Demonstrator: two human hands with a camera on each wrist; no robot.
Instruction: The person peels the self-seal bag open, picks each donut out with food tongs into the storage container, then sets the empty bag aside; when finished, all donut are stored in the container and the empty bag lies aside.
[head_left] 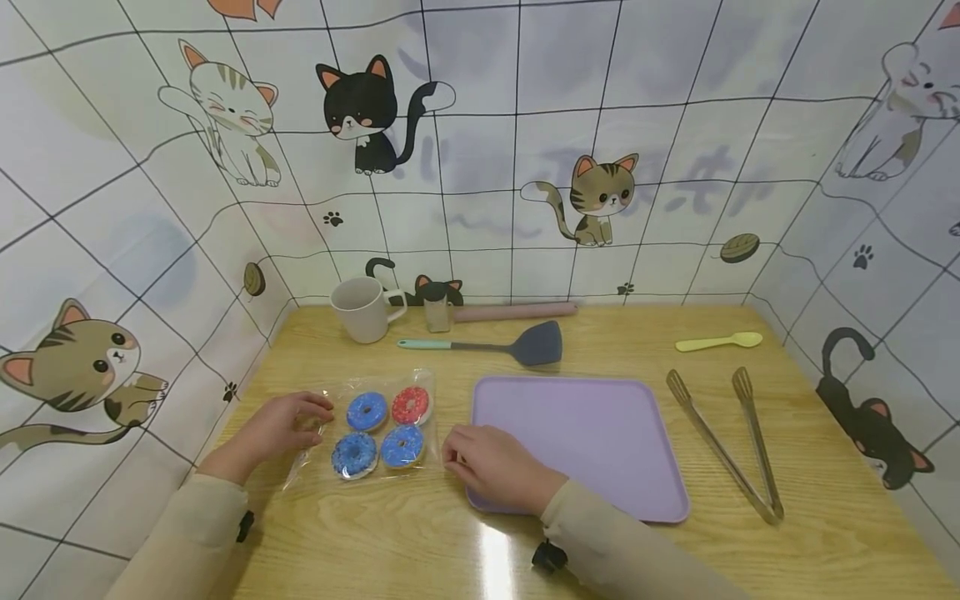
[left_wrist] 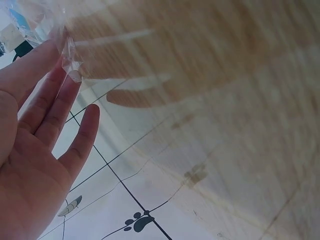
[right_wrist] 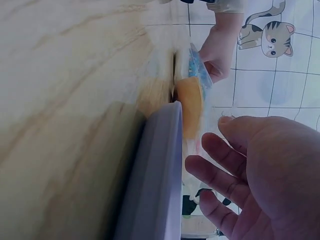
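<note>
A clear plastic bag (head_left: 378, 482) lies on the table with three blue-iced toy donuts (head_left: 402, 446) and one red-iced donut (head_left: 412, 405) inside. My left hand (head_left: 288, 429) pinches the bag's left edge; in the left wrist view the plastic crinkles at the thumb and fingertips. Close to the bag's right edge, my right hand (head_left: 498, 468) hovers over the left side of a purple tray (head_left: 577, 433). Its fingers are loosely bent and apart from the thumb in the right wrist view, with nothing seen in its grasp.
Metal tongs (head_left: 723, 450) lie spread right of the tray, below a yellow spoon (head_left: 718, 342). Behind are a spatula (head_left: 536, 343), a mug (head_left: 363, 310), a small shaker-like jar (head_left: 437, 315) and a pink rolling pin (head_left: 517, 312). Cat-patterned cloth (head_left: 480, 208) walls the table.
</note>
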